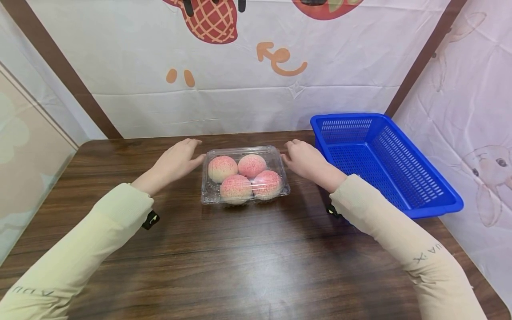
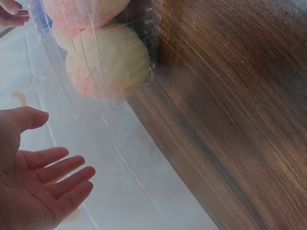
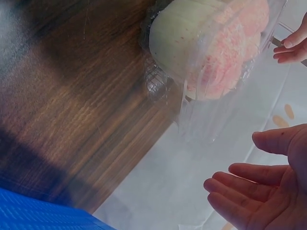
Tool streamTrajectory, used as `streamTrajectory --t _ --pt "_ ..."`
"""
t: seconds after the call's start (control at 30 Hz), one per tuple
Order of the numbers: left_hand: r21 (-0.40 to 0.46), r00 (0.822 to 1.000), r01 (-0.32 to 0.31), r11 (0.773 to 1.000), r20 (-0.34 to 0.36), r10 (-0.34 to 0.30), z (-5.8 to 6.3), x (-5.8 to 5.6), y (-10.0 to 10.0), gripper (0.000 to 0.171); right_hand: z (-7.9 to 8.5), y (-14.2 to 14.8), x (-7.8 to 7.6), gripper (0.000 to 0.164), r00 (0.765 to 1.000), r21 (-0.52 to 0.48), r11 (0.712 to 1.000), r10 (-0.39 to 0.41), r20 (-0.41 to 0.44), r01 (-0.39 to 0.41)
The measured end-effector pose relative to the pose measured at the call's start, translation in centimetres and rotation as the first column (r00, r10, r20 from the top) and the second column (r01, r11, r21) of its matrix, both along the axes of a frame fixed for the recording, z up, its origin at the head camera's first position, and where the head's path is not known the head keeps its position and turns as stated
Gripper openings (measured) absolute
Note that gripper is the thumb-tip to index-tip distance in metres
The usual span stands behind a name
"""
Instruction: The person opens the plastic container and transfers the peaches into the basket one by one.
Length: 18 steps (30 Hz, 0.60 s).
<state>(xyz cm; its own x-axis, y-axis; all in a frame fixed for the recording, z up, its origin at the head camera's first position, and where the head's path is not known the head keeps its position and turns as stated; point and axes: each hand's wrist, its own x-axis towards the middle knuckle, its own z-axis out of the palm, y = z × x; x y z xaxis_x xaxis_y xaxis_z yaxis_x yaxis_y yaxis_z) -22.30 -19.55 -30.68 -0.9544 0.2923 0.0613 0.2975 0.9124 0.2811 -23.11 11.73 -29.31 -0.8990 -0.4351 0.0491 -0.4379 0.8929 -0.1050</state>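
Note:
A clear plastic clamshell box [image 1: 246,153] with several pink-and-cream peaches [image 1: 236,189] inside sits on the wooden table, its lid closed over them. To its left is my left hand [image 1: 174,161], fingers extended and thumb toward the box's side. My right hand [image 1: 306,162] is at the box's right side in the same way. Both wrist views show a gap between each hand and the box [image 2: 108,62], with the fingers relaxed and the palms empty. The right wrist view shows the box [image 3: 206,52] from its other end.
A blue perforated plastic basket [image 1: 430,166] stands on the table at the right, just beyond my right forearm. Behind the brown tabletop [image 1: 224,262] hangs a white printed cloth [image 1: 240,102], with another cloth along the right side.

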Motion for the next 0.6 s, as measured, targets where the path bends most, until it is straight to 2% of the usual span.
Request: streamTrajectory --t 0.17,0.6 --pt "0.004 1.000 0.006 1.000 -0.007 -0.006 0.0 0.4 0.1 0.049 -0.3 0.1 0.4 0.036 0.999 -0.016 1.000 0.008 -0.040 -0.009" --pt "0.026 0.999 0.009 1.000 -0.046 -0.007 -0.8 1.4 0.4 0.047 -0.9 0.1 1.2 0.035 0.999 -0.060 0.997 -0.040 -0.033 0.038"
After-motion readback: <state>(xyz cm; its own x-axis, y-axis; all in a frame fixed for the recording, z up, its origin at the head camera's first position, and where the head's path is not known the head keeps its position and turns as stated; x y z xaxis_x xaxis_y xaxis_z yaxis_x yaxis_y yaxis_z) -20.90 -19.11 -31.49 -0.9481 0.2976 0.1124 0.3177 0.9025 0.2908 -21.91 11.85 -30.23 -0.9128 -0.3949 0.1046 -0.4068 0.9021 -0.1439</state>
